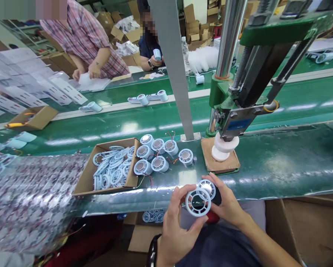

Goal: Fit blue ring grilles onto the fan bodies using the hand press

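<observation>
My left hand (175,226) holds a pale blue ring-shaped cover (198,202) by its rim, just below the bench edge. My right hand (224,202) grips a round motor part (208,187) with a silver centre, right behind the ring. The two parts overlap in view. On the green bench ahead lies a cluster of several similar round motor parts (157,154) with red and black wires. A cardboard box (84,183) to their left is full of pale blue rings (112,168).
A green hand press (238,111) stands on the bench at right, its white round head (224,146) over a brown pad (220,167). A grey post (174,66) rises mid-bench. Bubble wrap (29,200) covers the left. Two people work across the conveyor (144,118).
</observation>
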A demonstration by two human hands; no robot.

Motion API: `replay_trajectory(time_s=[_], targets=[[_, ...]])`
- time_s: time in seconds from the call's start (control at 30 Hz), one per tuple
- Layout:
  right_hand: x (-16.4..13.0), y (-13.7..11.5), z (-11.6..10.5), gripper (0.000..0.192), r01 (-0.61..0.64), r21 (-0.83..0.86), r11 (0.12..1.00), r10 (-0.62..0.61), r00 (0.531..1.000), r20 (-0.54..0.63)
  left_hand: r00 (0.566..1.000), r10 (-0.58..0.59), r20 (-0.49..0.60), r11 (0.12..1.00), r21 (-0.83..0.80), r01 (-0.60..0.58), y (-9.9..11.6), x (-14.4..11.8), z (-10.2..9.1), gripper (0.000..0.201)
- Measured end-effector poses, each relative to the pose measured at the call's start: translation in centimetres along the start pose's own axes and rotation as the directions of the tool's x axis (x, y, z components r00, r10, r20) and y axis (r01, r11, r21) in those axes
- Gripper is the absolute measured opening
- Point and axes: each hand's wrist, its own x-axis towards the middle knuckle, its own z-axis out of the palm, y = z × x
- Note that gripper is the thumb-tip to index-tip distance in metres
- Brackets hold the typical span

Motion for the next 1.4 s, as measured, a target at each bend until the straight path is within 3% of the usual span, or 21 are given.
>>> replay_trajectory(time_s=[0.23, 0.37, 0.5, 0.6, 0.8, 1.0, 1.23, 1.4], targets=[[-0.2, 0.0, 0.1, 0.083, -0.009, -0.002, 1.0, 0.009, 1.0, 0.013, 0.999, 0.007, -0.037, 1.0, 0.006, -0.007, 0.3, 0.0, -0.1, 0.085], [-0.6, -0.2, 0.5, 0.084, -0.02, -0.023, 1.0, 0.02, 1.0, -0.013, 0.999, 0.033, 0.014, 0.998, 0.046, -0.034, -0.8, 0.1, 0.9, 0.082], [-1.3, -0.3, 1.2, 0.09, -0.042, -0.048, 0.998, 0.039, 0.997, -0.063, 0.988, -0.106, 0.11, 0.984, 0.155, 0.088, -2.0, 0.3, 3.0, 0.078], [-1.5, -0.3, 1.5, 0.095, -0.064, -0.036, 0.997, 0.061, 0.996, -0.068, 0.976, -0.188, 0.109, 0.971, 0.17, 0.168, -2.1, 0.4, 4.1, 0.083], [-1.3, -0.4, 1.4, 0.096, -0.106, -0.033, 0.994, 0.103, 0.993, -0.064, 0.925, -0.337, 0.177, 0.942, 0.064, 0.331, -2.3, 0.6, 4.0, 0.094], [-1.3, -0.4, 1.3, 0.097, -0.107, -0.029, 0.994, 0.105, 0.993, -0.051, 0.902, -0.404, 0.151, 0.908, -0.05, 0.415, -3.2, -0.1, 4.1, 0.085], [-1.0, -0.9, 0.7, 0.089, -0.083, -0.065, 0.994, 0.083, 0.997, 0.003, 0.923, -0.377, 0.073, 0.918, -0.102, 0.383, -3.5, -1.4, 5.3, 0.06], [-1.3, -0.9, 0.6, 0.085, -0.102, -0.107, 0.989, 0.107, 0.993, 0.048, 0.923, -0.369, 0.111, 0.925, -0.058, 0.377, -3.2, -1.6, 5.5, 0.063]])
